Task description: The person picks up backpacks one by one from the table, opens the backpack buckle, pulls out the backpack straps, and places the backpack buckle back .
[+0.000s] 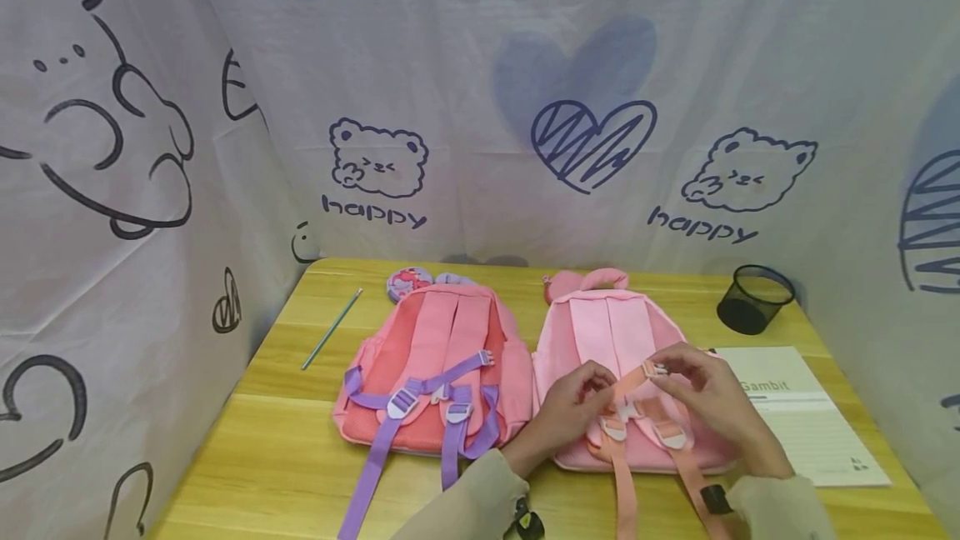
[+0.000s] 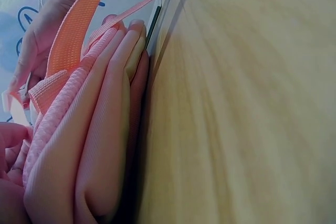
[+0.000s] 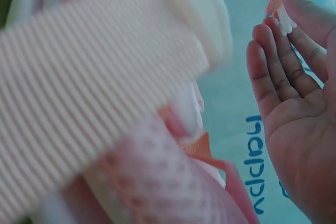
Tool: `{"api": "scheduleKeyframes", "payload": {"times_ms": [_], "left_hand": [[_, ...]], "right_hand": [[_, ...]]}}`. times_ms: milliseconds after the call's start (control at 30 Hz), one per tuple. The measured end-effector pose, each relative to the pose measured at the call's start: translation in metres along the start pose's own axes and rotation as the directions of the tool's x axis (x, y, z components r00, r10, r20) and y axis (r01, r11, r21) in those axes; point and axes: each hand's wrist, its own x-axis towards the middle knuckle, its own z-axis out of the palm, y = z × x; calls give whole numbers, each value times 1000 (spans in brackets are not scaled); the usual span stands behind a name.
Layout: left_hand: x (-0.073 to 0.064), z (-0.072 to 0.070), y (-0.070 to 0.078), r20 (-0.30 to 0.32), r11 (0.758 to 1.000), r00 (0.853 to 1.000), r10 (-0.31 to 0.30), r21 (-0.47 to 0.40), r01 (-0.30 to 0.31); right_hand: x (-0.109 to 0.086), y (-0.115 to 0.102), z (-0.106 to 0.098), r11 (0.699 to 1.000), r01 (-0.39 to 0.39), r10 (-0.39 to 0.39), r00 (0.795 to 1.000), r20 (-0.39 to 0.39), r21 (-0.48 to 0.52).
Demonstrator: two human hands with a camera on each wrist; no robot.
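Observation:
A light pink backpack (image 1: 558,340) lies on the table with its strap side up. My right hand (image 1: 712,394) pinches the white buckle (image 1: 654,368) at the end of a peach strap (image 1: 632,382). In the right wrist view, thumb and fingertips hold that buckle (image 3: 285,18) while the palm faces the camera. My left hand (image 1: 566,411) pinches the same strap lower down, by the bag's middle. Another white buckle piece (image 1: 626,411) lies just below the strap. In the left wrist view, the left fingers (image 2: 13,140) sit beside the bag's edge, partly cut off.
To the left lies a coral backpack (image 1: 517,373) with purple straps (image 1: 375,473). A pencil (image 1: 332,328) is at the far left. A black mesh pen holder (image 1: 750,307) stands back right, behind a notebook (image 1: 817,415). Printed curtains surround the wooden table (image 1: 255,440).

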Motion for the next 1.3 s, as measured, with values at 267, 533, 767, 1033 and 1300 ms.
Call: {"api": "scheduleKeyframes", "payload": {"times_ms": [267,533,767,1033,1300], "left_hand": [[0,1,-3,13,993,999,40,113,-42],[1,0,-3,37,988,998,49,146,-54],[0,-1,-1,49,979,998,36,198,-45],[0,-2,-1,53,963,998,19,267,-33],[-2,0,-1,62,958,998,-10,286,-8]], "right_hand": [[0,4,-12,997,-62,60,998,-30,-47],[3,16,-21,977,-166,165,986,-23,-136],[5,30,-28,976,-161,160,987,-21,-148],[4,34,-31,950,-229,229,973,-25,-213],[0,45,-31,939,-306,313,950,19,-159]]}}
